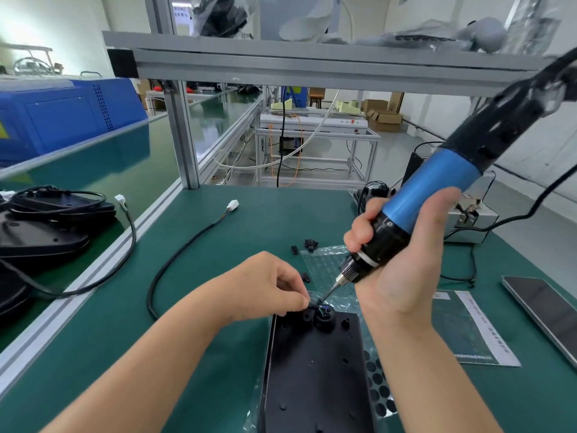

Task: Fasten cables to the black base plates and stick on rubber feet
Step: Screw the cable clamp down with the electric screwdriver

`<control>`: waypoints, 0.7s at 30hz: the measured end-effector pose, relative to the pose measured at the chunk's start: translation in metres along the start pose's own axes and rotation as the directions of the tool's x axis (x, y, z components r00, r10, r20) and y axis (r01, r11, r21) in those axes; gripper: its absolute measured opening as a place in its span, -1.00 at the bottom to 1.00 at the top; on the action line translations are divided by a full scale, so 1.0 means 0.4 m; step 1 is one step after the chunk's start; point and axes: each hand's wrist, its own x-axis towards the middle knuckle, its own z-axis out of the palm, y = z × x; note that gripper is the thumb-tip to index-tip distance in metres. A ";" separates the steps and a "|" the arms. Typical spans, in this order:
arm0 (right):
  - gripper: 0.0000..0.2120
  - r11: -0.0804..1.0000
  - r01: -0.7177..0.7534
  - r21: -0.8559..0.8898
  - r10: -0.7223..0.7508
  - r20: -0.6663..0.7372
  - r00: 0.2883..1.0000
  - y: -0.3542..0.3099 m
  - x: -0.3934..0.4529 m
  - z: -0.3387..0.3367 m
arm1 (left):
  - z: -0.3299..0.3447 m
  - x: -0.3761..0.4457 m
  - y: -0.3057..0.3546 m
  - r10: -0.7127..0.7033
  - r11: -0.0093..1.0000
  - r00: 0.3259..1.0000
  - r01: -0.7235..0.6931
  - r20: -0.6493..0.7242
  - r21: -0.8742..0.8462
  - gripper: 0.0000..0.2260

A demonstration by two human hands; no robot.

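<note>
screwdriver (415,210) in right hand (402,260), left hand (265,282) pinching cable (175,260).

Black base plate (315,370) flat; cable (175,257) apparently attached.

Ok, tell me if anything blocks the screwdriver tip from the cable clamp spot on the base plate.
Nothing visible does. The right hand angles the electric screwdriver down, its bit reaching the far end of the black base plate. The left hand pinches the cable end beside the tip, not across it.

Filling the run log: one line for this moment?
step: cable fastening | left hand: pinches clamp on plate | right hand: driver, bit at clamp
</note>
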 end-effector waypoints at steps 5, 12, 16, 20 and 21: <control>-0.19 0.987 0.037 -0.157 -0.022 0.098 0.995 0.024 -0.021 0.018 | 0.009 0.004 -0.018 0.006 1.000 1.000 -0.006 -0.016 -0.028 -0.95; -0.49 0.968 0.099 -0.230 -0.053 0.199 0.979 0.051 -0.032 0.015 | 0.006 0.014 -0.025 -0.005 0.999 1.000 0.005 -0.007 -0.039 -0.95; -0.51 0.964 0.109 -0.241 -0.056 0.219 0.974 0.063 -0.035 0.007 | 0.006 0.012 -0.028 -0.003 0.998 1.000 0.002 -0.007 -0.059 -0.94; -0.58 0.963 0.111 -0.247 -0.043 0.268 0.963 0.068 -0.034 0.006 | 0.007 0.008 -0.027 0.014 0.996 1.000 -0.014 -0.010 -0.086 -0.95; -0.58 0.962 0.113 -0.249 -0.039 0.285 0.958 0.068 -0.034 0.009 | 0.009 0.006 -0.025 0.019 0.995 1.000 -0.020 -0.012 -0.095 -0.95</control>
